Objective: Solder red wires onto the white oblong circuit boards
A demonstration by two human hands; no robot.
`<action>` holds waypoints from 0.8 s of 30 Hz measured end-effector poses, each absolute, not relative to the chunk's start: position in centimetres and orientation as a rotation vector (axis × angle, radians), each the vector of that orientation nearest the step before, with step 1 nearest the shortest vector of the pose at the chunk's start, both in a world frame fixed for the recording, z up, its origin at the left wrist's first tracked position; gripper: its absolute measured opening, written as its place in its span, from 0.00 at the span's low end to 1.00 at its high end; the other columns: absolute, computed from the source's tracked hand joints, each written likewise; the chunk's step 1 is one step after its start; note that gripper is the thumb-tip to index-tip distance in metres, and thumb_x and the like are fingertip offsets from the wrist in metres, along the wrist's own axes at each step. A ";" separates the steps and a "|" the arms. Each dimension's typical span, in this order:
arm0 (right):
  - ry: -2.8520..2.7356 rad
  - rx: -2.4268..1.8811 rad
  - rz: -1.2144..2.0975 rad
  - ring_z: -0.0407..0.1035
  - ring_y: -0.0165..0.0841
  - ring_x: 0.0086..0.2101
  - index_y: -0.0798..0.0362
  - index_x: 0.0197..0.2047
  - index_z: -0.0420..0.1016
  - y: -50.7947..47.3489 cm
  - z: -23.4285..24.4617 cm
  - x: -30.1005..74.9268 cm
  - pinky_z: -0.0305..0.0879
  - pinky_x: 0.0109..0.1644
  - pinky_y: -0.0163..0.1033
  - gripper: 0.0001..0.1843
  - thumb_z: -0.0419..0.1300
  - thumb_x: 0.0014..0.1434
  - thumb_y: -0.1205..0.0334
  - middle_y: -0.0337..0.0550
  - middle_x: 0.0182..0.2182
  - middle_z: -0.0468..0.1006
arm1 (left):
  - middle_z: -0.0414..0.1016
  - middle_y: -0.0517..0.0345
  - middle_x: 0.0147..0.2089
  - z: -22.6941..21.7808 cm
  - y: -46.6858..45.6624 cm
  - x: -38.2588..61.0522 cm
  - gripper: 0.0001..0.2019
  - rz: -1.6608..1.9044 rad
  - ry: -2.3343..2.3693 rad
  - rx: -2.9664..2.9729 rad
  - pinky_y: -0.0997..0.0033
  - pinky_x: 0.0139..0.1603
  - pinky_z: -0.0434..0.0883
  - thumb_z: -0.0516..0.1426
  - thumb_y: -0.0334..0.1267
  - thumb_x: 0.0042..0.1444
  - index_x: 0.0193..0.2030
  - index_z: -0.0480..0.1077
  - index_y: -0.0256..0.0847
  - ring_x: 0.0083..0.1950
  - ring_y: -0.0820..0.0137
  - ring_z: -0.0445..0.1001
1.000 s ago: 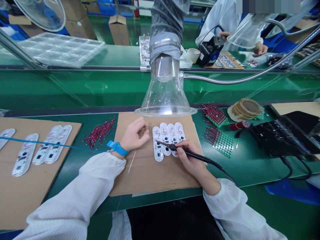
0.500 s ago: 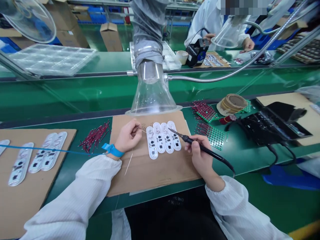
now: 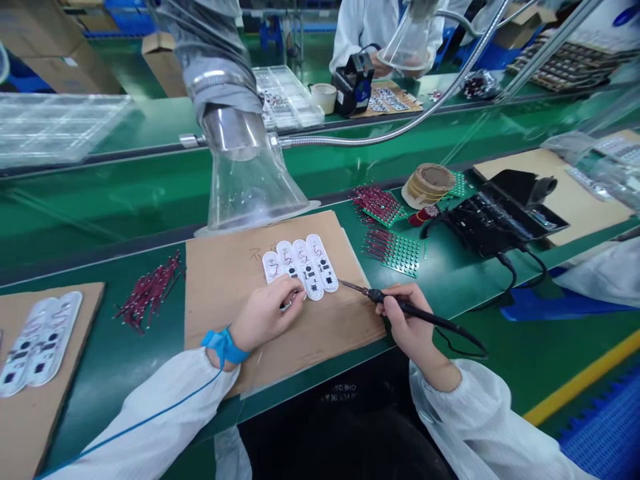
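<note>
Four white oblong circuit boards (image 3: 311,272) lie side by side on a cardboard sheet (image 3: 330,327), thin red leads on their upper halves. Left hand (image 3: 270,310) over the lower ends of the two leftmost; fingers curled, thumb near forefinger. Cannot tell whether anything is pinched there, or whether it touches the boards. Right hand (image 3: 413,323) closed pen-fashion round a soldering iron (image 3: 375,295), tip just beside the bottom of the rightmost board.

Risks, as judged: if hot, the tip could mark that board's edge or scorch the cardboard with a small slip. Left fingers near enough to be burned if the iron swings left. Boards look loose; a knuckle could skew the row. A snag on the iron's cord (image 3: 470,343) could jerk the tip.

Writing: handwritten strokes above the boards, the first like 不, the next unclear. Black garment (image 3: 320,433), print upside down: "ONE DA", "IN A", rest lost. Blue mark on the black machine (image 3: 354,87) across the bench: too small to read.
</note>
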State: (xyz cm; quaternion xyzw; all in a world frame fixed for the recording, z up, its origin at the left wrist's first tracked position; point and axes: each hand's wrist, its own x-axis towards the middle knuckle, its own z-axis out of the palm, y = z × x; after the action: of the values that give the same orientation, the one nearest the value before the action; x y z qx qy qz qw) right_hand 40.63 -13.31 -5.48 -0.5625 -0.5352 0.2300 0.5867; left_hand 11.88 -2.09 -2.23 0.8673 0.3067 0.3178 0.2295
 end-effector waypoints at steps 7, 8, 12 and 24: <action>-1.204 -1.328 0.588 0.71 0.31 0.24 0.46 0.43 0.77 -12.9 -5.4 40.6 0.68 0.28 0.36 0.10 0.63 0.77 0.52 0.35 0.27 0.76 | 0.69 0.63 0.32 -2.3 -1.6 12.6 0.06 0.955 0.840 2.500 0.65 0.40 0.64 0.57 0.30 0.75 0.43 0.70 0.43 0.33 0.68 0.68; -1.204 -1.330 0.592 0.71 0.31 0.24 0.46 0.43 0.77 -13.0 -5.5 40.6 0.68 0.28 0.36 0.10 0.64 0.77 0.52 0.35 0.27 0.76 | 0.69 0.63 0.32 -2.3 -1.6 12.6 0.06 0.947 0.836 2.502 0.65 0.41 0.64 0.56 0.30 0.75 0.43 0.70 0.43 0.33 0.68 0.68; -1.215 -1.348 0.611 0.72 0.32 0.25 0.47 0.43 0.78 -13.3 -5.9 40.9 0.68 0.29 0.37 0.10 0.65 0.76 0.52 0.36 0.28 0.77 | 0.69 0.64 0.32 -2.5 -1.7 12.7 0.07 0.899 0.832 2.511 0.64 0.42 0.64 0.56 0.31 0.75 0.43 0.70 0.43 0.33 0.68 0.68; -1.236 -1.348 0.628 0.72 0.31 0.25 0.47 0.44 0.78 -13.3 -5.7 40.8 0.69 0.29 0.37 0.09 0.65 0.76 0.52 0.36 0.29 0.78 | 0.68 0.65 0.31 -2.5 -1.7 12.7 0.07 0.878 0.845 2.504 0.63 0.45 0.65 0.56 0.31 0.76 0.43 0.70 0.43 0.33 0.69 0.68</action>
State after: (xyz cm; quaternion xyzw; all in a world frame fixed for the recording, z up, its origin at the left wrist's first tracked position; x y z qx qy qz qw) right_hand 40.82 -13.31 -5.71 -0.5738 -0.5261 0.2672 0.5680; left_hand 12.66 -1.69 -2.54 0.8849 0.2988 0.3102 0.1773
